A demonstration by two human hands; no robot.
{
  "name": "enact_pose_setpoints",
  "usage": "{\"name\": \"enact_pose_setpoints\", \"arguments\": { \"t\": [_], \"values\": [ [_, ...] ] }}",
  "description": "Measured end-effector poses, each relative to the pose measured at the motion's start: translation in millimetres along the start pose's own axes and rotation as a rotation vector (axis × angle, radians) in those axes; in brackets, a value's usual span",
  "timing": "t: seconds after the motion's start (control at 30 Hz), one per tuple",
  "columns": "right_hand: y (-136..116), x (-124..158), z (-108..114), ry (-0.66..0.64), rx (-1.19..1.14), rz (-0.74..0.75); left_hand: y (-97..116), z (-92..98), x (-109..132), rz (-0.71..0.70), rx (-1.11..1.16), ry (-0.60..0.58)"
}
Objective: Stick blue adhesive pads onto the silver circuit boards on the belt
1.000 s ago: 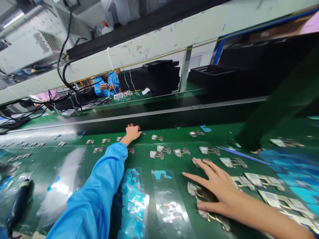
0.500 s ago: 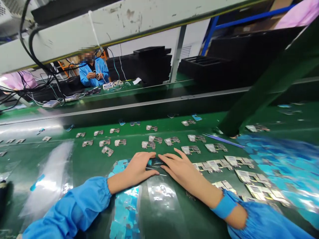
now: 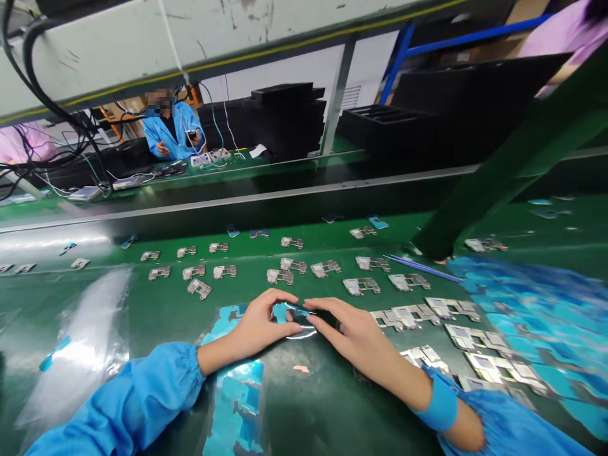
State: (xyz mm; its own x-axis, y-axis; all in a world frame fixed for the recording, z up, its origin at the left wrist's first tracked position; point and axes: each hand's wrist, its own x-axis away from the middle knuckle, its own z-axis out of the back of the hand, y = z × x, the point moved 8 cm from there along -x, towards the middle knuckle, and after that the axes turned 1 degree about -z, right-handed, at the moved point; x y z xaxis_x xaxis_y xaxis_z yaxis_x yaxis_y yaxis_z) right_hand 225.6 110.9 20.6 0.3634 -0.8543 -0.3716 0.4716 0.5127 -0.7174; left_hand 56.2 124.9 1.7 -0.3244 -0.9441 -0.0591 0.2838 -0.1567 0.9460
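You've got the small dark part w/ blue film [image 3: 291, 313] pinched btwn both hands, low over the green ESD surface [image 3: 308, 418], centre of view, right in front of you. L hand [image 3: 259, 324]: fingers curled over the near-left end, thumb under, closed around it. R hand [image 3: 354, 335]: fingers together, tips pressed on the right end, not spread. Exact contact pts are partly hidden by the fingers.

Part looks thin, w/ a blue film patch on top, dark glossy face, and a clear film edge [image 3: 301, 335] curving out along its near side. Can't tell if the film is lifting or sitting flat.

My read: step in hand is film work on this one part, peel or seating, can't confirm which. Next move calls for a steady pinch at the film edge, no twist, since the piece looks flimsy.

Around you: stamped metal shield frames [image 3: 280, 277] in loose rows ahead, more frames [image 3: 482, 342] stacked right, blue-film scraps in a clear bag [image 3: 235, 396] by your L wrist, tiny pink scrap [image 3: 300, 368] just below the hands, blue tweezers [image 3: 422, 268] upper right. Co-worker [image 3: 173, 130] across the line, separate station.
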Motion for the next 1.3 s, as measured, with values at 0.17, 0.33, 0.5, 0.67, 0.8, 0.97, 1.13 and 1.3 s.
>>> {"name": "enact_pose_setpoints", "arguments": {
  "t": [0.17,0.33,0.5,0.67,0.8,0.97,1.13,1.3],
  "values": [
    [-6.4,3.9,-0.1,0.021,-0.037,-0.027,-6.1,-10.2,2.4,0.061,0.147,-0.051],
    [-15.5,2.7,7.1,0.052,-0.083,-0.051,6.3,-1.6,5.8,-0.038,-0.080,0.036],
    [-11.6,6.0,7.3,0.115,-0.239,-0.284,28.4,13.9,13.1,-0.351,-0.220,0.231],
    [5.6,10.7,-20.5,0.079,-0.622,-0.522,43.7,3.5,21.8,-0.552,-0.287,0.146],
    [13.6,14.1,-27.9,0.105,-0.821,-0.630,40.2,-4.0,23.2,-0.599,-0.345,0.081],
    [14.3,16.2,-16.7,0.121,-0.943,-0.689,7.4,1.6,8.4,-0.361,-0.540,0.020],
    [17.7,8.0,4.6,0.144,-1.007,-0.653,34.7,31.9,-39.5,-0.254,-0.925,0.072],
    [12.5,0.1,11.6,0.096,-1.076,-0.578,56.3,15.3,-154.4,-0.188,-0.914,-0.191]
  ]
}}
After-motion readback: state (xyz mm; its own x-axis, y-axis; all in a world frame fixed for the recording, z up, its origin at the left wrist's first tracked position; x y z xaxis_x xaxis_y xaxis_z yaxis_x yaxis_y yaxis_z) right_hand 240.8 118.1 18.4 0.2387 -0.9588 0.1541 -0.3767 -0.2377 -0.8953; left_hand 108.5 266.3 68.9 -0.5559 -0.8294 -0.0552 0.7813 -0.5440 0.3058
